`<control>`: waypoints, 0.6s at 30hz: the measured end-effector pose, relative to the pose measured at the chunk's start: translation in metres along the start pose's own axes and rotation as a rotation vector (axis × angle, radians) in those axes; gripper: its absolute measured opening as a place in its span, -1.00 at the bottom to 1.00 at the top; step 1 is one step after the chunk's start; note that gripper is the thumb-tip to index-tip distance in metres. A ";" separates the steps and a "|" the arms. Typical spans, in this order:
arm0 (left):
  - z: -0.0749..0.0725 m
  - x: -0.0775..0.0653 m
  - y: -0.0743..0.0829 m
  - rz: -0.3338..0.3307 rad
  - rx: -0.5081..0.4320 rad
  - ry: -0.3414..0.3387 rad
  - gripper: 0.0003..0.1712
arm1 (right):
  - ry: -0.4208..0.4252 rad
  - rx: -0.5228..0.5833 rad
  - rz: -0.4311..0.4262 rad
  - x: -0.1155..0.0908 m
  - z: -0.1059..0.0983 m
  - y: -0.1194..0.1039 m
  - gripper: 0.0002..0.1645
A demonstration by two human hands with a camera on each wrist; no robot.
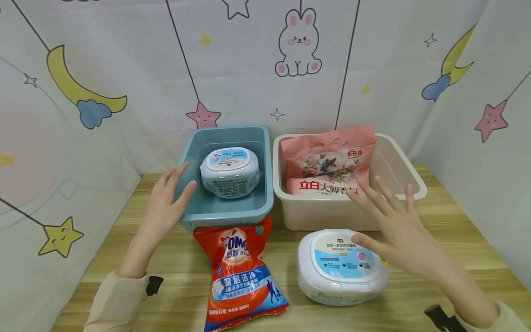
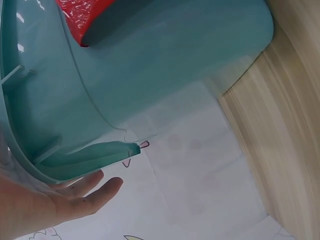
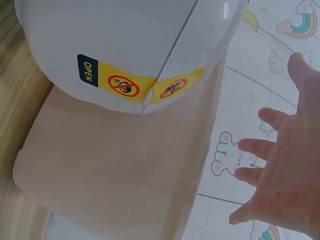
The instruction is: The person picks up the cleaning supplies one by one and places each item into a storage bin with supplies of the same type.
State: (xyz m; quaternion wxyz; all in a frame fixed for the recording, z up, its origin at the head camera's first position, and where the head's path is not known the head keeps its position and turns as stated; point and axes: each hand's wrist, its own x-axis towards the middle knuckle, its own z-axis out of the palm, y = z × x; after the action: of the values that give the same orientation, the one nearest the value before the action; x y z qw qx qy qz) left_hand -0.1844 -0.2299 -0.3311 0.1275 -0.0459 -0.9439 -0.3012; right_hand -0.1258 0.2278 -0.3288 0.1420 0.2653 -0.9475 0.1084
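Observation:
My left hand [image 1: 167, 203] is at the left rim of the blue bin [image 1: 228, 216], fingers extended and holding nothing. Inside that bin sits a white laundry-pod tub [image 1: 230, 173]. Over the front of the beige bin [image 1: 327, 214], my right hand [image 1: 394, 226] is spread with its palm down. A second white pod tub [image 1: 342, 267] with a blue label stands just below that hand's thumb; its yellow OPEN seal [image 3: 122, 85] shows in the right wrist view. In the beige bin leans a pink detergent bag [image 1: 327, 161]. A red detergent bag [image 1: 240, 276] lies before the blue bin.
Both bins stand side by side at the back of the wooden table [image 1: 166, 299]. A white cloth backdrop [image 1: 249, 60] with cartoon prints hangs behind and along both sides.

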 end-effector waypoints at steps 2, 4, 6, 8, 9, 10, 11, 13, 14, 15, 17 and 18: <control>0.000 0.000 -0.002 0.010 -0.029 0.019 -0.29 | -0.001 -0.003 -0.010 -0.001 0.002 0.000 0.02; -0.001 0.000 -0.005 0.020 -0.060 0.043 -0.30 | -0.005 -0.002 -0.018 -0.001 0.003 -0.001 0.01; -0.002 0.001 -0.006 0.028 -0.083 0.062 -0.32 | -0.012 -0.001 -0.026 -0.002 0.004 -0.002 0.01; -0.003 0.001 -0.008 0.029 -0.097 0.072 -0.32 | -0.017 -0.003 -0.036 -0.002 0.005 -0.003 0.01; -0.003 0.001 -0.008 0.026 -0.099 0.073 -0.32 | -0.019 -0.005 -0.041 -0.002 0.006 -0.003 0.02; -0.004 0.001 -0.009 0.024 -0.101 0.073 -0.32 | -0.020 -0.008 -0.045 -0.003 0.006 -0.003 0.02; -0.004 0.001 -0.010 0.020 -0.106 0.071 -0.32 | -0.021 -0.011 -0.047 -0.003 0.007 -0.004 0.02; -0.006 0.001 -0.012 0.013 -0.119 0.065 -0.32 | -0.025 -0.019 -0.051 -0.003 0.008 -0.005 0.04; -0.006 0.000 -0.012 0.006 -0.128 0.060 -0.32 | -0.028 -0.023 -0.053 -0.004 0.008 -0.005 0.04; -0.007 0.000 -0.013 0.001 -0.135 0.056 -0.32 | -0.029 -0.023 -0.054 -0.004 0.008 -0.006 0.06; -0.009 0.000 -0.015 -0.012 -0.155 0.047 -0.32 | -0.032 -0.024 -0.061 -0.005 0.009 -0.007 0.10; -0.009 0.000 -0.016 -0.017 -0.160 0.044 -0.33 | -0.032 -0.022 -0.067 -0.005 0.010 -0.007 0.12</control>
State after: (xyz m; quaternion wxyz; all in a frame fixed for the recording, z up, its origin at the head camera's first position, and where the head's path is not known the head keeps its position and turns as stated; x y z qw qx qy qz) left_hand -0.1849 -0.2485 -0.3328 0.1415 -0.0412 -0.9142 -0.3775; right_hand -0.1197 0.2219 -0.3386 0.1331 0.2971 -0.9414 0.0887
